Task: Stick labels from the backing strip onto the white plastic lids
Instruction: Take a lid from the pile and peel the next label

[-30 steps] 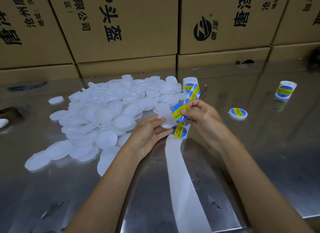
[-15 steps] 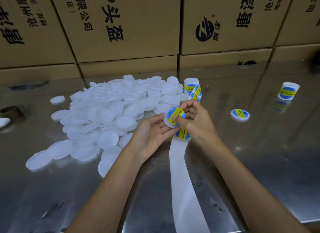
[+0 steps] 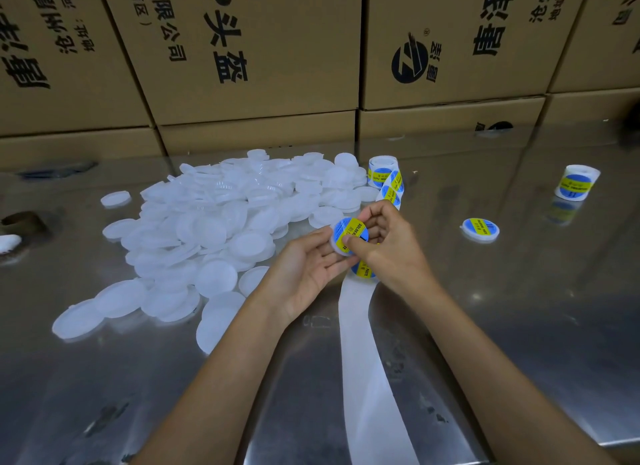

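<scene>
My left hand lies palm up and cradles a white plastic lid on its fingers. A blue and yellow round label sits on that lid. My right hand curls over the lid, its thumb pressing the label down. Below the hands the white backing strip runs toward me, with another label on it just under my right hand. The strip leads back to a label roll. A big pile of bare white lids lies to the left.
One labelled lid lies alone on the shiny metal table to the right. A second label roll stands at the far right. Cardboard boxes wall off the back. A dark object sits at the left edge.
The label moved from my right fingers onto the lid. My right thumb now presses it flat while the left hand holds the lid a little higher.
</scene>
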The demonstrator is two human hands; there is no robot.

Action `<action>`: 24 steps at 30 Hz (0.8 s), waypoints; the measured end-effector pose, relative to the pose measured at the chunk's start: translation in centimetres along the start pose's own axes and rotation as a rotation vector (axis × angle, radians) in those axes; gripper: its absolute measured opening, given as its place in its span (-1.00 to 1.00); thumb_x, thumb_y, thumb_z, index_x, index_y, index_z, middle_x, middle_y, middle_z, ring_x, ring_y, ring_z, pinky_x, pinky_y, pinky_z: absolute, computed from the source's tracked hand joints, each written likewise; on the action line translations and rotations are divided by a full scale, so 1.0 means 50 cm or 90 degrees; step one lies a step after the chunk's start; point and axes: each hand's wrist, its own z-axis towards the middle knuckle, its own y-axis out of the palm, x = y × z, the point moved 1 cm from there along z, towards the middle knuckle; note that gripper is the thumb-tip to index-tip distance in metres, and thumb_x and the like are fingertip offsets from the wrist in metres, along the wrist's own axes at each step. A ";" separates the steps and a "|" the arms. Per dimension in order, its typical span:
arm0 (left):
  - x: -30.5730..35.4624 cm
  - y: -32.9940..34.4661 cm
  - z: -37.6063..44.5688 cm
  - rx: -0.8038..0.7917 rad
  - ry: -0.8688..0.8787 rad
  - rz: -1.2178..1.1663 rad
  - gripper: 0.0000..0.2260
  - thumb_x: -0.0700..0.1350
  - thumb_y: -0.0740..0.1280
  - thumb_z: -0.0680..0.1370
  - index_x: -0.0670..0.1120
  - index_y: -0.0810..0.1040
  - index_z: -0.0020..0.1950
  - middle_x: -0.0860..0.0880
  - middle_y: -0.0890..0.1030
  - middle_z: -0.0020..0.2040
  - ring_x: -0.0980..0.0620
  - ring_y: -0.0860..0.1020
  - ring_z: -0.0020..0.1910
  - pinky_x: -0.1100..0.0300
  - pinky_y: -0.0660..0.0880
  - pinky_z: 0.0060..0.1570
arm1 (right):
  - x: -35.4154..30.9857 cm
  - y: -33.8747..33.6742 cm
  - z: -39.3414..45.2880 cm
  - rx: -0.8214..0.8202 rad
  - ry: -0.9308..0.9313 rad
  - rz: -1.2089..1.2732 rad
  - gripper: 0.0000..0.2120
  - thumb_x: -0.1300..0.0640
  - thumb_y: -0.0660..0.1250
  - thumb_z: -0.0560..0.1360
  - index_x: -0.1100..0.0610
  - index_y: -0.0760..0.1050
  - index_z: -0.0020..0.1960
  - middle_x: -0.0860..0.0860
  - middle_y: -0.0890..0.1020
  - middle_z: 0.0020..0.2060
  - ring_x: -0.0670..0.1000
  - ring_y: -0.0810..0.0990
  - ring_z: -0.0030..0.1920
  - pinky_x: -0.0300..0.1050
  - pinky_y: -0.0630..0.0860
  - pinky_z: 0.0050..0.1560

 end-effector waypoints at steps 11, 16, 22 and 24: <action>-0.003 -0.001 0.005 0.023 0.084 0.075 -0.81 -0.35 0.21 0.63 -0.29 0.59 0.14 -0.25 0.69 0.11 -0.10 0.69 0.08 0.13 0.64 0.04 | 0.021 -0.003 0.002 0.055 -0.049 -0.144 -0.70 0.12 0.56 0.37 0.06 0.47 -0.03 -0.15 0.48 -0.24 -0.17 0.39 -0.37 -0.31 0.40 -0.27; 0.000 -0.003 0.006 0.028 0.073 -0.016 -0.83 -0.34 0.20 0.62 -0.36 0.56 0.09 -0.30 0.68 0.07 -0.14 0.70 0.05 0.11 0.65 -0.04 | 0.025 -0.007 -0.004 0.048 -0.037 -0.203 -0.59 -0.29 0.48 0.34 -0.05 0.42 -0.06 -0.13 0.45 -0.24 -0.16 0.40 -0.34 -0.28 0.33 -0.30; -0.003 0.001 0.004 0.006 0.043 -0.048 -0.86 -0.32 0.22 0.59 -0.32 0.56 0.03 -0.31 0.67 0.09 -0.16 0.69 0.09 0.07 0.65 0.02 | 0.025 -0.010 -0.011 0.064 -0.049 -0.410 -0.44 -0.54 0.26 0.33 -0.04 0.27 -0.19 -0.13 0.44 -0.38 -0.14 0.46 -0.32 -0.18 0.24 -0.41; -0.004 0.002 0.003 0.000 0.039 -0.039 -0.79 -0.33 0.23 0.58 -0.31 0.66 -0.10 -0.30 0.68 0.05 -0.15 0.70 0.06 0.08 0.65 0.01 | 0.024 -0.014 -0.012 0.071 -0.061 -0.463 -0.41 -0.57 0.18 0.34 -0.02 0.27 -0.26 -0.12 0.44 -0.42 -0.16 0.46 -0.35 -0.17 0.22 -0.42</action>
